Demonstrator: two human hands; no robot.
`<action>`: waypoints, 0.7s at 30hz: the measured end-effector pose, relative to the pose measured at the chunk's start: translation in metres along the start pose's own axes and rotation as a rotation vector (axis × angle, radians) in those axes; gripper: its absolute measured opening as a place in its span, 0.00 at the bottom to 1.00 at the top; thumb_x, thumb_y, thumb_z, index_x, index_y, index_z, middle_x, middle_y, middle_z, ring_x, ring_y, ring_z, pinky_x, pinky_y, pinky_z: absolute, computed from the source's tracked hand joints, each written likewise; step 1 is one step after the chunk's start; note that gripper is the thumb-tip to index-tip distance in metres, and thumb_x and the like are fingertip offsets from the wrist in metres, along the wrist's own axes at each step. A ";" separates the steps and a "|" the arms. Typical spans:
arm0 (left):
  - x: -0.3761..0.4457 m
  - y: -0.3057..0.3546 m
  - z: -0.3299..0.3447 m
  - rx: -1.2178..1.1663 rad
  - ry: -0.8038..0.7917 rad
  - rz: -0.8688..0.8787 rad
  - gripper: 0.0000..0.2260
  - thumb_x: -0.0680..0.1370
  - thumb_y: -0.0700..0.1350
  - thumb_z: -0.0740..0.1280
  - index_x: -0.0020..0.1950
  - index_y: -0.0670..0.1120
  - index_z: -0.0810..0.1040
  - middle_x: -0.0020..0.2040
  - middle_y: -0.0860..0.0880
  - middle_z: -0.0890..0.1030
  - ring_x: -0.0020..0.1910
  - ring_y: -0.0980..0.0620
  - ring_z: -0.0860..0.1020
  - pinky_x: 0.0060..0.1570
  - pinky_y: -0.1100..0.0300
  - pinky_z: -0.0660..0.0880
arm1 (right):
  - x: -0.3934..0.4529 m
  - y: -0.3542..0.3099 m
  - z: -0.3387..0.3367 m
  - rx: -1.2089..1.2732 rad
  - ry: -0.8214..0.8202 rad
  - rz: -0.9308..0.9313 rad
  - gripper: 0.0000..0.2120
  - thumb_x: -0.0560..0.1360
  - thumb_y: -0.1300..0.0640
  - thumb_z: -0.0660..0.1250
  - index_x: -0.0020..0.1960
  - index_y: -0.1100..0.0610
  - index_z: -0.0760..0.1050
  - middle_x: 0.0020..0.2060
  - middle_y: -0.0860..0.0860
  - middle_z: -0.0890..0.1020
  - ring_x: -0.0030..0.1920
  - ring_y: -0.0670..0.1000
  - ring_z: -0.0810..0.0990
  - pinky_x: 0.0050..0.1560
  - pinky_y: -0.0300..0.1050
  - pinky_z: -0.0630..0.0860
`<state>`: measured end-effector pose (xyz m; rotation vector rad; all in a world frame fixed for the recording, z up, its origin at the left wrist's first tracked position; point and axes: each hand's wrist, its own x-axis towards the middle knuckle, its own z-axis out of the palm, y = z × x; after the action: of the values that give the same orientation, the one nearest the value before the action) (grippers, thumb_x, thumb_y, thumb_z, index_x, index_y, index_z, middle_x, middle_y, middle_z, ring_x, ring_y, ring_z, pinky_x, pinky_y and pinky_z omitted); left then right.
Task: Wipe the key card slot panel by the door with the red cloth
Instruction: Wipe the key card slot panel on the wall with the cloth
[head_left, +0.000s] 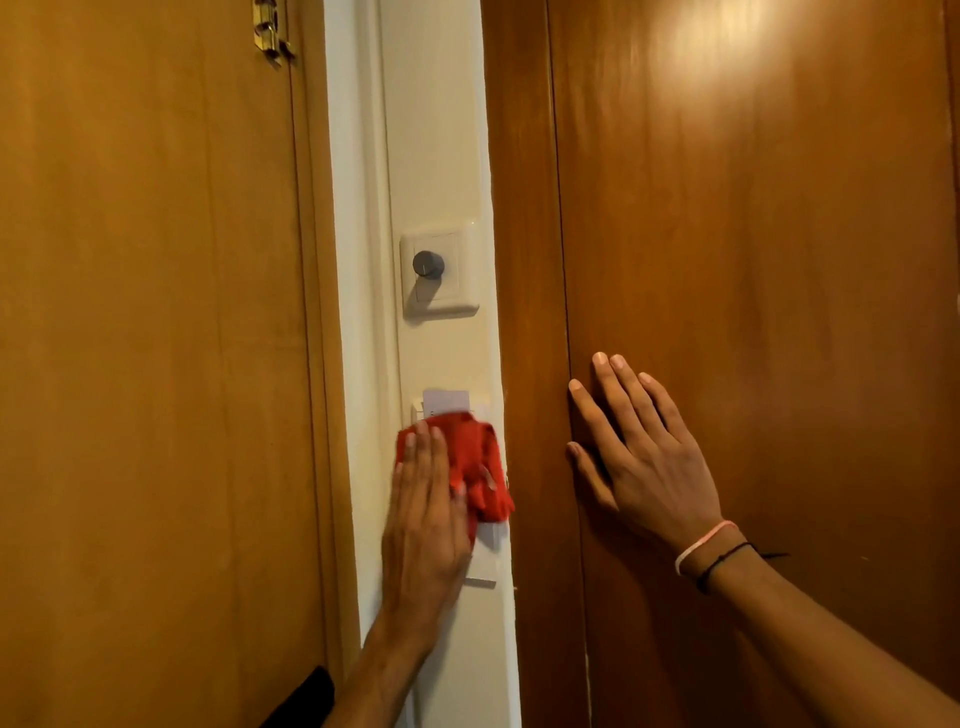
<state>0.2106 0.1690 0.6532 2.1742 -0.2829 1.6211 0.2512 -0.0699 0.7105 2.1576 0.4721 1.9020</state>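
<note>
My left hand presses the red cloth flat against the white key card slot panel on the cream wall strip. The cloth covers most of the panel; only its lower edge and upper corners show. A white key card sticks up out of the slot just above the cloth. My right hand lies flat with fingers spread on the brown wooden panel to the right, holding nothing.
A white dimmer switch with a dark round knob sits on the wall strip above the card. The wooden door is on the left with a brass latch at the top. A darker wooden panel fills the right side.
</note>
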 end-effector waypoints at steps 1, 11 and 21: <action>0.004 0.001 0.000 -0.008 0.007 -0.057 0.26 0.82 0.53 0.50 0.76 0.40 0.56 0.76 0.38 0.63 0.75 0.38 0.60 0.71 0.38 0.64 | 0.001 0.000 0.000 -0.003 0.002 0.001 0.32 0.85 0.40 0.53 0.83 0.56 0.57 0.83 0.61 0.57 0.84 0.61 0.55 0.83 0.58 0.56; -0.011 0.004 0.013 0.041 -0.006 0.162 0.24 0.83 0.50 0.53 0.76 0.40 0.57 0.74 0.38 0.65 0.74 0.38 0.63 0.68 0.38 0.68 | 0.000 -0.001 0.002 -0.007 0.023 0.007 0.32 0.85 0.41 0.53 0.83 0.56 0.57 0.83 0.62 0.57 0.84 0.61 0.55 0.83 0.58 0.56; 0.003 -0.009 0.009 -0.032 0.034 0.071 0.26 0.81 0.49 0.59 0.76 0.40 0.58 0.75 0.41 0.64 0.76 0.41 0.60 0.71 0.40 0.65 | 0.000 -0.001 0.003 -0.021 0.026 0.000 0.32 0.85 0.40 0.53 0.83 0.55 0.56 0.83 0.61 0.56 0.84 0.60 0.53 0.84 0.57 0.51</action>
<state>0.2224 0.1733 0.6517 2.1328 -0.3775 1.6787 0.2543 -0.0692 0.7101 2.1225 0.4554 1.9285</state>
